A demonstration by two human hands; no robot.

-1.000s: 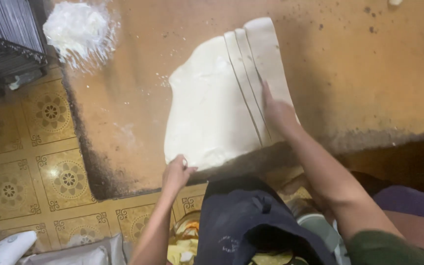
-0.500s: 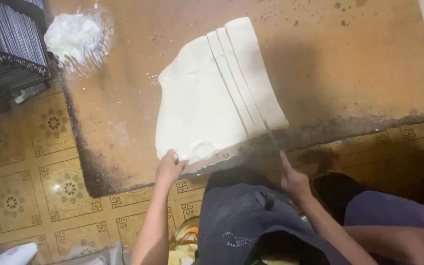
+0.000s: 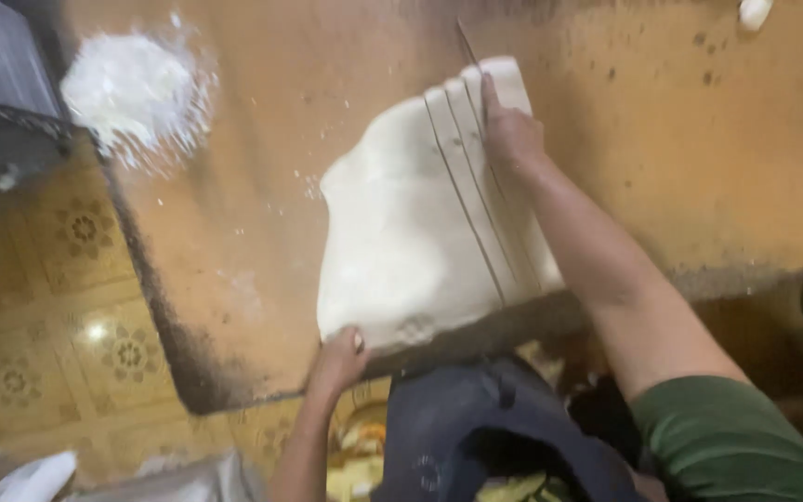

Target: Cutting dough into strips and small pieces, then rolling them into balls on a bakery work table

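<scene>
Brown, flour-dusted work surface (image 3: 699,167) over a patterned yellow tiled floor (image 3: 39,307), with a slab of dough being cut.

Filling the centre of the frame, the wide pale sheet of folded dough (image 3: 401,251) lies flat on the surface, its near edge at the table's dark front edge and several strips already scored along its right side. The right hand (image 3: 511,138), upper centre, is closed around a thin knife (image 3: 467,42) whose blade runs across the dough's far right corner. The left hand (image 3: 338,358), lower centre, presses the dough's near left corner, fingers curled on it. A heap of loose white flour (image 3: 127,88) sits in the upper left, well apart from the dough. A dark blue apron (image 3: 457,418) shows at the bottom.
</scene>
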